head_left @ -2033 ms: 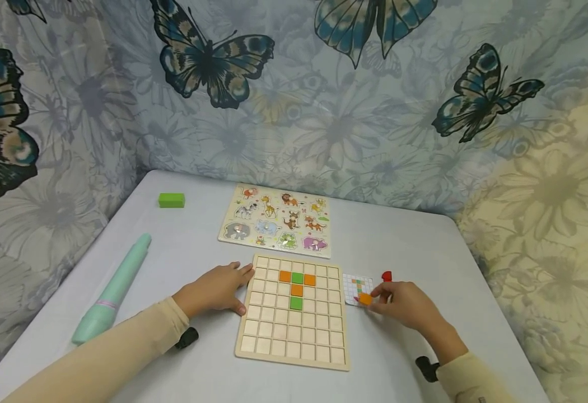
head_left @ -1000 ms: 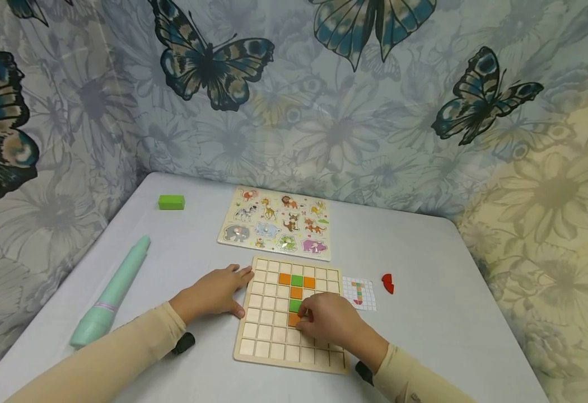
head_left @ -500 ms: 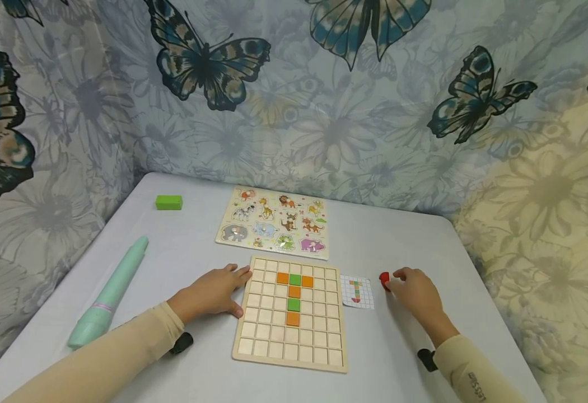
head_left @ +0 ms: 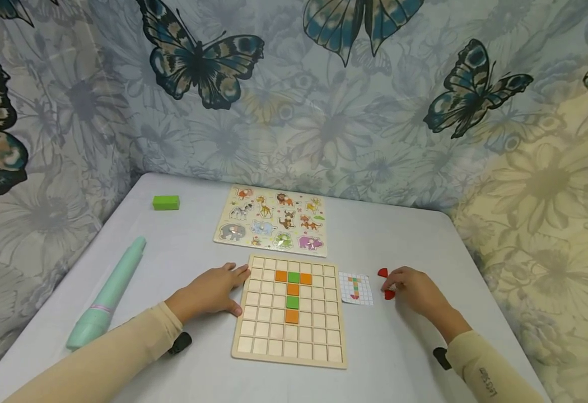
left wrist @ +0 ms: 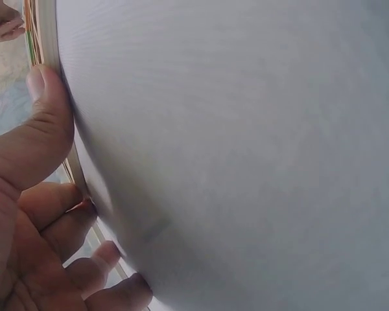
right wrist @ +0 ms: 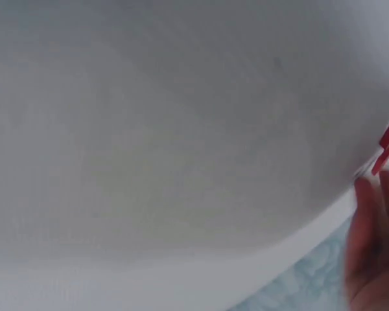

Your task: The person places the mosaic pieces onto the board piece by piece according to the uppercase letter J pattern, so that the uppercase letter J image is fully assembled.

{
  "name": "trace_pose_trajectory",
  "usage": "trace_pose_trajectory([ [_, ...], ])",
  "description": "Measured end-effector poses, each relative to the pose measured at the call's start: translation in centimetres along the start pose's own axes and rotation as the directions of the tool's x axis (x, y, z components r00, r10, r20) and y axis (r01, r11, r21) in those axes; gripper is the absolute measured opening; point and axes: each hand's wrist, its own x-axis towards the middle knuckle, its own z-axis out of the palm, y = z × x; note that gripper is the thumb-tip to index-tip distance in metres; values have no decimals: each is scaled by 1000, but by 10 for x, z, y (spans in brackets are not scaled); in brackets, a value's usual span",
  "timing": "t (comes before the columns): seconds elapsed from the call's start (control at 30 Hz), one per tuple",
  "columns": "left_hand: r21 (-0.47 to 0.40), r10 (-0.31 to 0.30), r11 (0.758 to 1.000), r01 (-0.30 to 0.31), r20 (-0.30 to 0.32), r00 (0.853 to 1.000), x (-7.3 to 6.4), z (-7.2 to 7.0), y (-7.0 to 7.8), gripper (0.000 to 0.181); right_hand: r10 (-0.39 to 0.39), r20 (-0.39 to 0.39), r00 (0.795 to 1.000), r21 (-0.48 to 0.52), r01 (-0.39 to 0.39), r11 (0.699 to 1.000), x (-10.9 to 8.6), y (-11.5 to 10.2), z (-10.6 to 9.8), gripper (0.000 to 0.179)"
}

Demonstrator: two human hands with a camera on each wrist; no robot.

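A wooden grid board (head_left: 269,356) lies in the head view with orange and green square tiles (head_left: 292,302) set in a T shape. My left hand (head_left: 205,294) rests at its left edge; in the left wrist view the thumb (left wrist: 48,110) lies along the board's side. To the right of the board is a small pattern card (head_left: 364,282) printted with a coloured figure. My right hand (head_left: 420,291) has its bent fingertips at two red rounded pieces, an upper one (head_left: 382,272) and a lower one (head_left: 389,294). Whether it pinches one is unclear; the right wrist view is blurred.
An animal peg puzzle (head_left: 271,217) lies behind the grid board. A green block (head_left: 166,202) sits at the far left, and a mint-green cone-shaped object (head_left: 107,296) lies near the left edge. The white table (head_left: 390,235) meets butterfly-patterned cloth behind.
My right hand carried an orange tile from beside the card to the bottom of the T, let it go and returned to the red pieces, now further apart. The left hand stayed at the board.
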Motion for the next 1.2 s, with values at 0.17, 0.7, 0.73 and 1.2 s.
trace_pose_trajectory([
  [0.17, -1, -10, 1000, 10, 7, 1000, 1, 0, -2, 97, 234, 45, 971, 16, -234, 972, -8, -11, -5, 46],
  [0.7, -18, -13, 1000, 13, -6, 1000, 1, -3, -6, 98, 276, 18, 961, -6, -276, 961, -15, -21, -1, 38],
  [0.73, -21, -11, 1000, 11, -9, 1000, 1, -4, -6, 98, 271, 12, 962, -7, -271, 962, -15, -22, 0, 37],
  [1.2, -10, 0, 1000, 0, -6, 1000, 2, 4, -2, 95, -105, -41, 994, -109, 101, 989, -43, -174, 48, 29],
])
